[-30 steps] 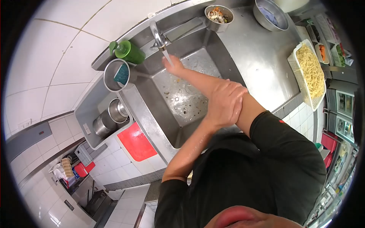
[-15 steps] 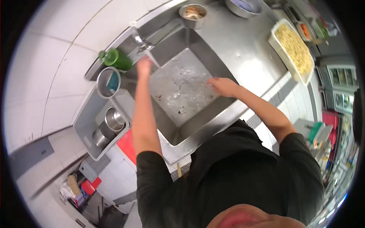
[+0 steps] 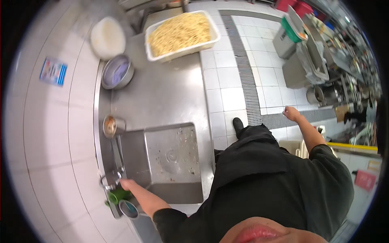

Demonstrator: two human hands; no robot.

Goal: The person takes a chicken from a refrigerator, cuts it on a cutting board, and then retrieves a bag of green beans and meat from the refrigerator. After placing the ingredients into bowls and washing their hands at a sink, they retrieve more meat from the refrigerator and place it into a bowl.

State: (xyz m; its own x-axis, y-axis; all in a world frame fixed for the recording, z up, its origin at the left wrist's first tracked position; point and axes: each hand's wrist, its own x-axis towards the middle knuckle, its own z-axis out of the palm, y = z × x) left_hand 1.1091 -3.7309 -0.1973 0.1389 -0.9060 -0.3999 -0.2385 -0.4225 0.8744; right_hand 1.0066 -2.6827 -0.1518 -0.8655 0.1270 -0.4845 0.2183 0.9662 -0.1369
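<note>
At the left end of the sink (image 3: 172,192), my left hand (image 3: 128,184) is at the metal tap (image 3: 120,169), its fingers closed against it and partly hidden. A green bottle (image 3: 118,196) lies beside that hand, and a grey cup with something teal inside (image 3: 129,209) is just below. The sink basin shows wet patches and food scraps on its bottom. My right hand (image 3: 291,114) is away from the sink, held out over the floor with its fingers curled and nothing visible in them.
A metal pot with food remains (image 3: 115,126) stands at the sink's corner. Further along the steel counter (image 3: 162,93) are a metal bowl with something purple (image 3: 118,73) and a white tub of noodles (image 3: 182,34). Grey bins (image 3: 298,69) stand across the tiled floor.
The view has turned toward the right, along the counter and floor. My right hand has left the space over the sink and moved out right. My left hand stays by the tap.
</note>
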